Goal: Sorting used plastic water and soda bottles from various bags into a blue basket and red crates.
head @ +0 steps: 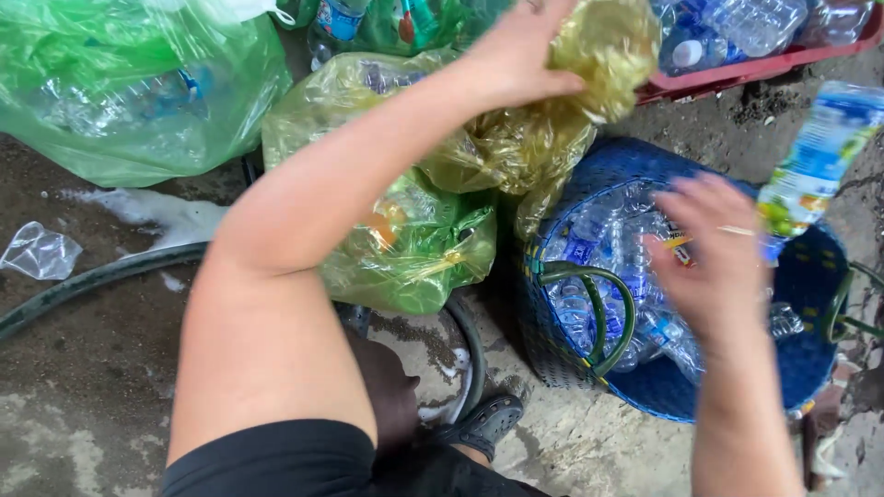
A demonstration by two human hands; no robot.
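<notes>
At the top centre of the frame my left hand (525, 51) is closed on the gathered top of a yellow plastic bag (552, 129), which hangs just left of the blue woven basket (810, 276). My right hand (718, 253) hovers open, fingers spread and blurred, over the basket at right centre, gripping nothing. A plastic bottle (815, 156) with a coloured label sits in the air just right of that hand, above the basket's rim. The basket holds many clear bottles (589, 276). A yellow-green bag (414, 244) lies at the centre, a big green bag (129, 83) at upper left, a dark hose (83, 281) on the concrete floor (92, 405), and a red tray (764, 64) at upper right.
</notes>
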